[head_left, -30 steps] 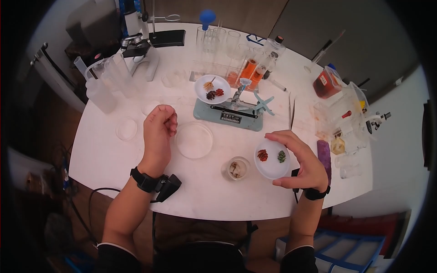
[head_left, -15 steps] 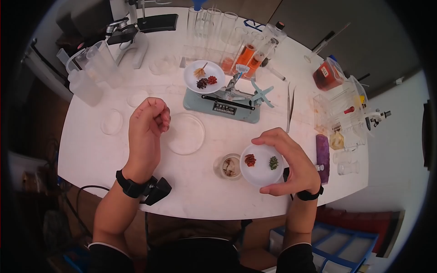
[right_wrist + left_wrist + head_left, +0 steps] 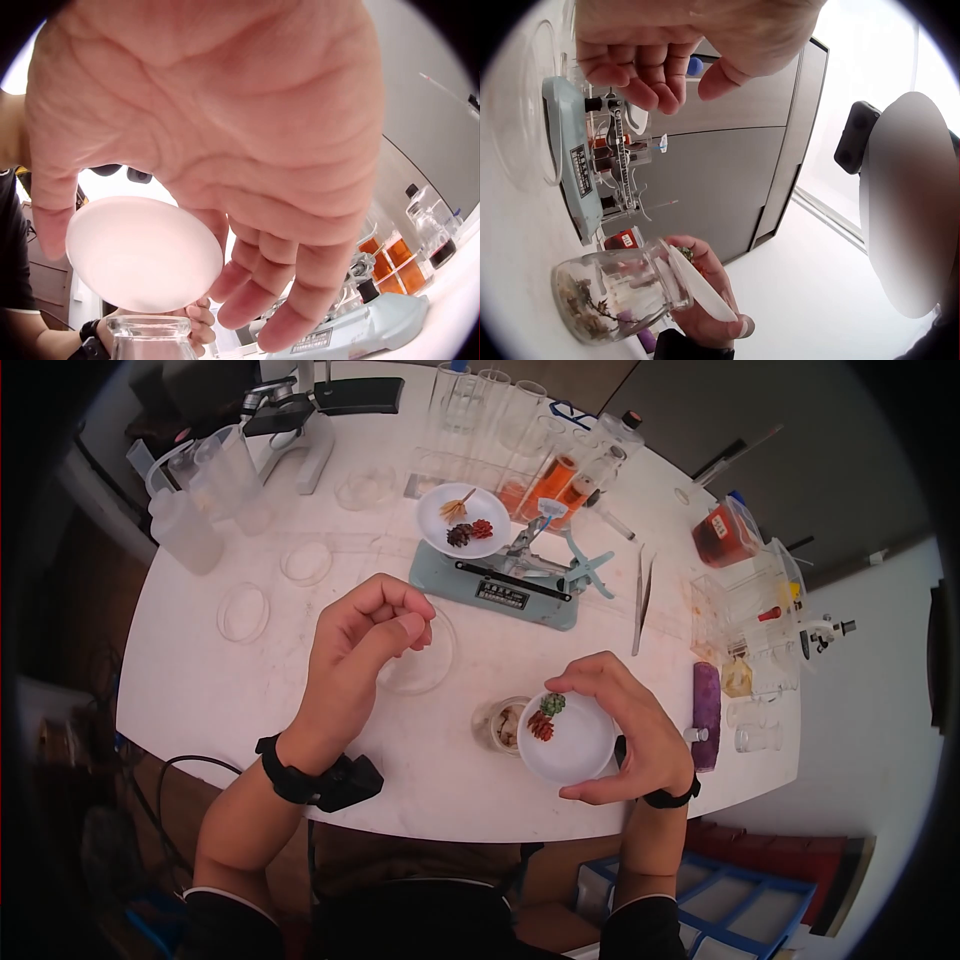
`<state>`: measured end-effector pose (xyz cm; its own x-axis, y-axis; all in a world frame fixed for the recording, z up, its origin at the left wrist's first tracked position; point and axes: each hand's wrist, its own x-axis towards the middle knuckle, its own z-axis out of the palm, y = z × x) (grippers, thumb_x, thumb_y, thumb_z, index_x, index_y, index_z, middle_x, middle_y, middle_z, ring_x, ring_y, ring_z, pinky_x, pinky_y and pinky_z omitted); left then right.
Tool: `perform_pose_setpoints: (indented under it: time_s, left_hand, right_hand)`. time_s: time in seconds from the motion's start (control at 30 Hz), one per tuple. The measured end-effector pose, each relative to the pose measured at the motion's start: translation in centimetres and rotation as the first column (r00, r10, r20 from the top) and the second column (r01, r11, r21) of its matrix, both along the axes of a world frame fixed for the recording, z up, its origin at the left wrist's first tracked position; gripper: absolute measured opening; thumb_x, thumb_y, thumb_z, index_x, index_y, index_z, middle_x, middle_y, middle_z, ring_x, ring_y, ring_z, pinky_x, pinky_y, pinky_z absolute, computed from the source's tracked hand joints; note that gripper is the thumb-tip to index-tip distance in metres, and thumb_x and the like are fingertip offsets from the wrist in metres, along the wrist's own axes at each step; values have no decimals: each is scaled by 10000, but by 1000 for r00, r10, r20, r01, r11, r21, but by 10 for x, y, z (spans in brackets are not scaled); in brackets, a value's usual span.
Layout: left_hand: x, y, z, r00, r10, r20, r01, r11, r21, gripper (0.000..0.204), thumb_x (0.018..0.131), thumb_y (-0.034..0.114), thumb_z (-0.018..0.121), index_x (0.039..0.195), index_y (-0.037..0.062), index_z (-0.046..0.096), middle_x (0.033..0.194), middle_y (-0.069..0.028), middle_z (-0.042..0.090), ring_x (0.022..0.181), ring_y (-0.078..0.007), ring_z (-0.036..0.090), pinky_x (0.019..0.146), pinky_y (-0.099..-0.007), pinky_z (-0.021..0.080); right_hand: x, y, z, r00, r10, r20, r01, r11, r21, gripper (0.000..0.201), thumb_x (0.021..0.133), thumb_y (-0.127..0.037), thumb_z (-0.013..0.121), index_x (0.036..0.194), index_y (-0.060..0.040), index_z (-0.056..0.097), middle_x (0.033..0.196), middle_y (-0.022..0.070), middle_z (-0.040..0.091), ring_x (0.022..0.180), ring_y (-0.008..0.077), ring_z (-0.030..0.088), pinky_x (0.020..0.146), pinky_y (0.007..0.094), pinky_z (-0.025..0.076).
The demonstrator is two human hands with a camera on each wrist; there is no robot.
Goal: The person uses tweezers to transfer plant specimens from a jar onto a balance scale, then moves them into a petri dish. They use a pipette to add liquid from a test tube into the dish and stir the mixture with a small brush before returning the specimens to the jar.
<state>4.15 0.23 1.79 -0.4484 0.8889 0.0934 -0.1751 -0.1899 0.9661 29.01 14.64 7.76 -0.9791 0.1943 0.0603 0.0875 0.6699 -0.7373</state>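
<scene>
My right hand grips a small white dish by its edges. The dish tilts over the mouth of a glass jar, and a green and a red-brown clump lie together at its jar side. Pale and dark bits sit in the jar, which stands on the table in the left wrist view. The dish's underside faces the right wrist camera. My left hand, fingers loosely curled and holding nothing, hovers by a clear petri dish.
Behind stands a blue-green balance with a white dish of dried clumps. Tubes of orange liquid and empty glassware stand at the back. Tweezers and a purple roll lie at right; plastic bottles stand at left.
The right hand has brought the dish left to the jar and tilted it; its two clumps have slid together at the jar side. The left hand has turned, its thumb now nearer the fingers.
</scene>
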Motion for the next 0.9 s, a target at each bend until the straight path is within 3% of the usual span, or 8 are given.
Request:
perform_pose_setpoints:
  time_s: [0.23, 0.33, 0.37, 0.47, 0.5, 0.7, 0.9]
  left_hand:
    - [2, 0, 5, 994, -94, -50, 95, 995, 24, 229, 868, 211, 567, 1004, 34, 618, 882, -22, 609, 844, -107, 541, 793, -247, 377]
    - [3, -1, 12, 932, -230, -280, 257, 964, 63, 292, 858, 223, 587, 1074, 31, 628, 990, -39, 629, 957, -134, 550, 829, -275, 378]
    - [1, -1, 15, 888, -283, -362, 321, 946, 47, 317, 847, 193, 608, 1121, 36, 630, 1106, -70, 616, 1060, -189, 531, 879, -327, 392]
    - [19, 9, 19, 770, -220, -599, 368, 920, 135, 308, 820, 152, 644, 1109, 43, 637, 1155, -103, 592, 1106, -244, 509, 937, -370, 394]
    - [28, 10, 20, 760, -229, -608, 374, 919, 121, 316, 784, 114, 679, 1091, 48, 644, 1178, -128, 573, 1119, -295, 501, 968, -397, 397]
    - [45, 13, 22, 644, -90, -759, 291, 947, 135, 349, 729, 130, 733, 1059, 58, 646, 1185, -137, 568, 1141, -345, 505, 928, -422, 438]
    - [49, 12, 20, 620, -128, -774, 285, 956, 71, 336, 707, 142, 764, 1004, 63, 628, 1180, -133, 565, 1143, -350, 518, 915, -428, 449]
  right_hand:
    - [1, -4, 1, 999, -29, -15, 29, 999, 13, 816, 561, -255, 882, 1279, -49, 551, 1159, 156, 511, 1064, 313, 547, 905, 359, 456]
    - [1, -5, 2, 1000, -22, -14, 23, 999, 47, 821, 557, -264, 886, 1275, -49, 551, 1155, 156, 512, 1046, 314, 555, 884, 357, 464]
    - [1, -5, 2, 1000, -22, -18, 23, 998, 52, 818, 558, -265, 887, 1272, -49, 552, 1154, 156, 513, 1040, 315, 558, 877, 358, 468]
    - [0, -5, 2, 999, -21, -30, 23, 998, 65, 806, 562, -269, 889, 1261, -49, 554, 1151, 157, 516, 1024, 315, 566, 857, 360, 477]
    - [0, -5, 1, 999, -23, -35, 26, 997, 68, 801, 564, -272, 890, 1257, -49, 555, 1150, 157, 516, 1019, 314, 568, 851, 358, 479]
    - [-1, -8, -1, 996, -46, -70, 54, 993, 103, 785, 574, -314, 896, 1233, -50, 561, 1129, 146, 522, 984, 303, 572, 809, 349, 485]
    - [-1, -9, -4, 994, -60, -87, 71, 989, 132, 776, 576, -342, 897, 1216, -50, 570, 1104, 136, 523, 950, 295, 574, 767, 346, 487]
